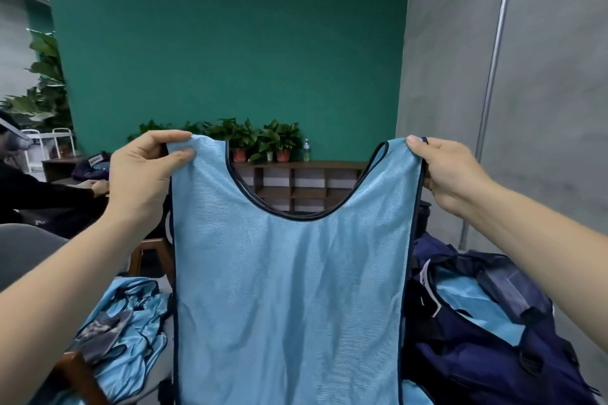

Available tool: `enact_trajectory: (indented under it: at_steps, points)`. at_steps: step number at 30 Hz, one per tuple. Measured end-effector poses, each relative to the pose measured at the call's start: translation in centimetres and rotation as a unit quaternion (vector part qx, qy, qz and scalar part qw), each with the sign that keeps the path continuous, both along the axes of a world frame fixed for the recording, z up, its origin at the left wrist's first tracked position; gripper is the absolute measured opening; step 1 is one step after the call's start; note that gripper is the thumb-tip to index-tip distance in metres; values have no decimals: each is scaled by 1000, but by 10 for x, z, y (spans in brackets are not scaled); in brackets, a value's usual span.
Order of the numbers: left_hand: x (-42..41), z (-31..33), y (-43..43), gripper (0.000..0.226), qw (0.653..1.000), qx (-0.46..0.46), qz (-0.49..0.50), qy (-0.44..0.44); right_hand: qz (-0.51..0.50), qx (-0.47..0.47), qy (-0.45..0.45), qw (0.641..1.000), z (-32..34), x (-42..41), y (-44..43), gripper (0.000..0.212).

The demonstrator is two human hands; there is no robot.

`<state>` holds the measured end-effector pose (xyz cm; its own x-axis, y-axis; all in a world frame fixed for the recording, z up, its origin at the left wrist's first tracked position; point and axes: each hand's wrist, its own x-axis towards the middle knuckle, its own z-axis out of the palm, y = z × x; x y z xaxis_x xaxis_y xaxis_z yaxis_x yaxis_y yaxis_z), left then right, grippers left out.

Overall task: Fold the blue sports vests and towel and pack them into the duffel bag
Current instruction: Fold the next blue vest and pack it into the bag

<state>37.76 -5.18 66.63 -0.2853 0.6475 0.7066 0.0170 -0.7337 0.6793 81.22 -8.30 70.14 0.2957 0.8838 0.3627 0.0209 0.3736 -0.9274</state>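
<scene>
Vest (289, 273) hangs flat in the air, held up in front of the person. Left hand (144, 174) and right hand (450, 171) each pinch a shoulder strap. Looks light, limp and slick, so hold the strap seams. More vests (128, 332) heaped lower left; duffel bag (493, 345) open at right, blue fabric inside.
</scene>
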Motion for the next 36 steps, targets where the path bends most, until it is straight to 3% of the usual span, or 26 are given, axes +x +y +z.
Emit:
enact_trajectory:
  at_steps: [4, 9, 14, 24, 30, 36]
  points:
    - [1, -13, 35, 22, 999, -41, 26, 22, -17, -32, -15, 999, -10, 3, 36, 35]
    - [0, -28, 95, 16, 992, -102, 55, 46, -21, -59, -19, 998, -21, 1, 95, 16]
    - [1, -52, 158, 18, 983, -155, 67, 66, 10, -111, -49, 993, -41, -3, 153, 18]
    - [9, -139, 259, 20, 950, -295, 62, 83, -14, -208, -76, 975, -136, 4, 266, 15]
    - [8, -201, 304, 22, 928, -366, 23, 62, -31, -291, -76, 953, -199, 12, 326, 28]
    - [10, -259, 341, 20, 896, -442, -11, 47, 12, -400, -144, 905, -257, 10, 350, 20]
